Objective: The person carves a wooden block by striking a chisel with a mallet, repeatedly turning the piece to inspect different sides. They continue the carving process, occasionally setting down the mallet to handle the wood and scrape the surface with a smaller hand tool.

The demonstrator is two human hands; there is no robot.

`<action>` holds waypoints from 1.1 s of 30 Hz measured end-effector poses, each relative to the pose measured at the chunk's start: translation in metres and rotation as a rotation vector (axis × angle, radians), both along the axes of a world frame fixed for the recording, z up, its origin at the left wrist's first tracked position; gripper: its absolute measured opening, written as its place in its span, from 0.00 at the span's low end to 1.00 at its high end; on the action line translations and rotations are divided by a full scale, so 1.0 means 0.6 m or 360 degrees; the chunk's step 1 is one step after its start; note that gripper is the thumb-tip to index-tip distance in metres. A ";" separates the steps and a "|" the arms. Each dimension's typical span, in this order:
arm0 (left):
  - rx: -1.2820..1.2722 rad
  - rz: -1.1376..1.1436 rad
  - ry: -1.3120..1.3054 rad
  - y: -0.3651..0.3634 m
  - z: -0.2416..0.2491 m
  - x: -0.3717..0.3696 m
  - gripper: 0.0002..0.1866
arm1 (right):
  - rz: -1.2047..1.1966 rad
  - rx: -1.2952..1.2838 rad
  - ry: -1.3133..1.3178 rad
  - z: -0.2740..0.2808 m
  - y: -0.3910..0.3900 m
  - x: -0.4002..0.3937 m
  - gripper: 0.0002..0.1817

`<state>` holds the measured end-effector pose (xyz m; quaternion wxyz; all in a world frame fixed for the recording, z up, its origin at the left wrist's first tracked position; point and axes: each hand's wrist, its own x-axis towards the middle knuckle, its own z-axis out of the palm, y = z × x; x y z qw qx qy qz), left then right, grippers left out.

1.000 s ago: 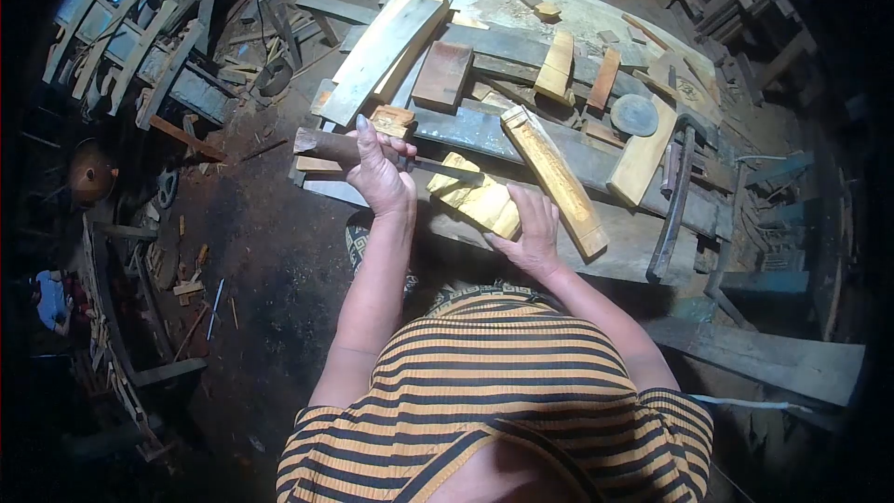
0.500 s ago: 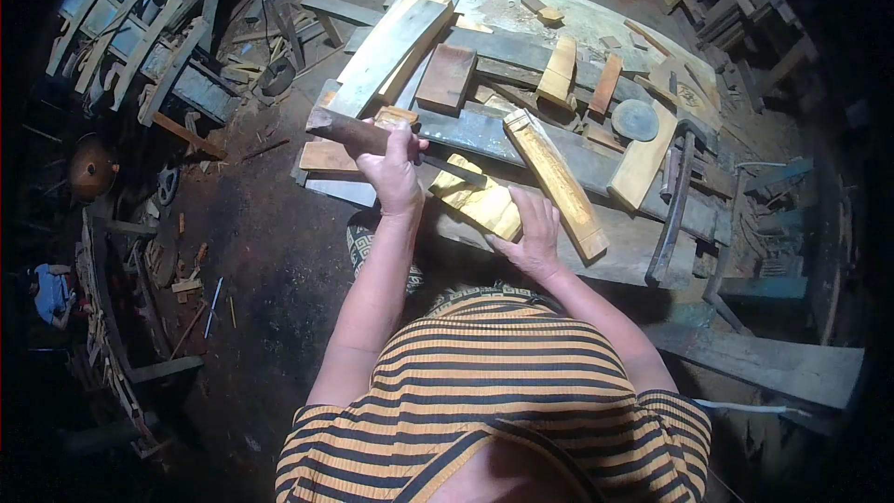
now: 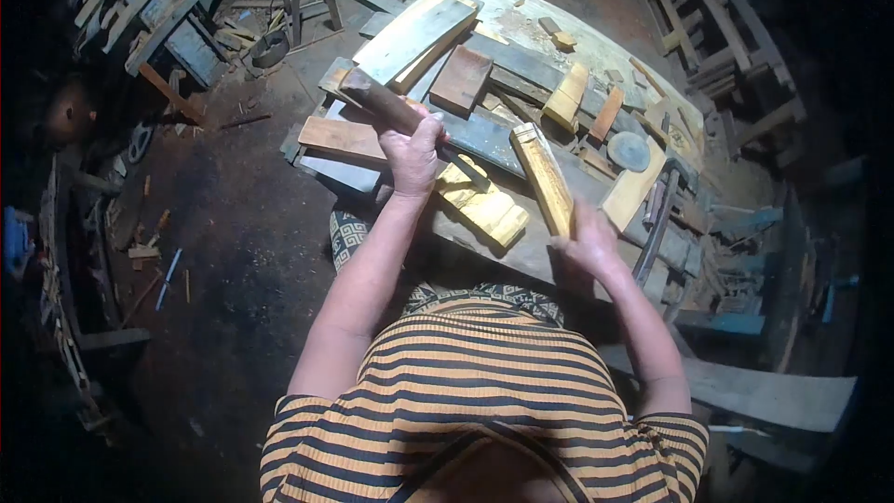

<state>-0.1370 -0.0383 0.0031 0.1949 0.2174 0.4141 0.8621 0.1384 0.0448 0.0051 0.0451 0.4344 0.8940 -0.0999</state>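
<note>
My left hand [image 3: 410,156] is wrapped round the thick wooden handle [image 3: 377,102] of a chisel-like tool. Its dark blade [image 3: 468,170] slants down onto a pale yellow carved wood block [image 3: 484,207] at the bench's near edge. To the right, my right hand [image 3: 589,240] closes round the lower end of a long squared yellow wood piece [image 3: 543,177]. That piece points away from me, just right of the carved block. The fingertips of my right hand are partly hidden and slightly blurred.
On the workbench [image 3: 503,0] lie a reddish-brown block [image 3: 461,79], large planks [image 3: 419,33], a round grey disc [image 3: 629,151] and a long curved dark tool [image 3: 659,222]. Wooden racks stand at the far right, and scraps litter the floor at left.
My right hand has left the carved block and moved right to grip the long squared piece. My left hand still holds the tool on the block. The whole view has shifted.
</note>
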 end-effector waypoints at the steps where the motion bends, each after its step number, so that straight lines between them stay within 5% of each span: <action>1: 0.0059 0.0052 -0.0040 0.001 0.006 0.006 0.16 | -0.0078 -0.0075 0.0055 -0.009 0.000 -0.004 0.46; 6: 0.0023 -0.0042 -0.0126 -0.005 0.014 0.003 0.08 | -0.0220 -0.0206 0.0119 -0.021 0.008 -0.018 0.48; 10: 0.0049 0.0056 -0.0060 -0.009 0.012 0.000 0.07 | -0.0204 -0.0369 0.0499 0.065 0.059 -0.022 0.31; 15: -0.0018 -0.0020 0.0011 -0.001 0.002 0.004 0.09 | 0.0691 -0.0419 0.1227 0.361 0.015 -0.183 0.37; 17: -0.0009 -0.0035 -0.0015 0.004 0.000 0.010 0.11 | 0.1199 -0.0085 0.1459 0.433 -0.020 -0.249 0.33; 19: 0.0092 0.0030 0.0029 0.006 0.002 0.011 0.13 | 0.0979 0.0005 0.1323 0.458 -0.046 -0.277 0.41; 21: 0.0084 0.0042 0.0044 0.007 -0.001 0.010 0.15 | 0.1168 -0.0516 0.1294 0.438 -0.073 -0.316 0.37; 22: 0.0076 0.0059 0.0053 0.004 0.005 0.011 0.18 | 0.1261 -0.0234 0.1066 0.414 -0.058 -0.345 0.37; 24: -0.0018 0.0133 0.0051 -0.005 0.021 0.014 0.17 | 0.0843 -0.0010 -0.0200 0.412 -0.043 -0.375 0.31; 25: 0.0020 0.0106 -0.0003 -0.004 0.019 0.015 0.16 | 0.0694 -0.0163 -0.0176 0.422 -0.048 -0.387 0.27; 26: 0.0016 0.0096 -0.0003 -0.003 0.017 0.013 0.16 | 0.0921 0.0255 -0.0369 0.443 -0.049 -0.395 0.26; 30: -0.0002 -0.0047 -0.0066 0.004 -0.002 0.011 0.14 | 0.0959 -0.0251 0.0588 0.500 -0.088 -0.409 0.25; 33: 0.0016 -0.0013 0.0035 0.009 -0.002 0.009 0.11 | 0.0961 -0.0907 0.0718 0.517 -0.112 -0.391 0.19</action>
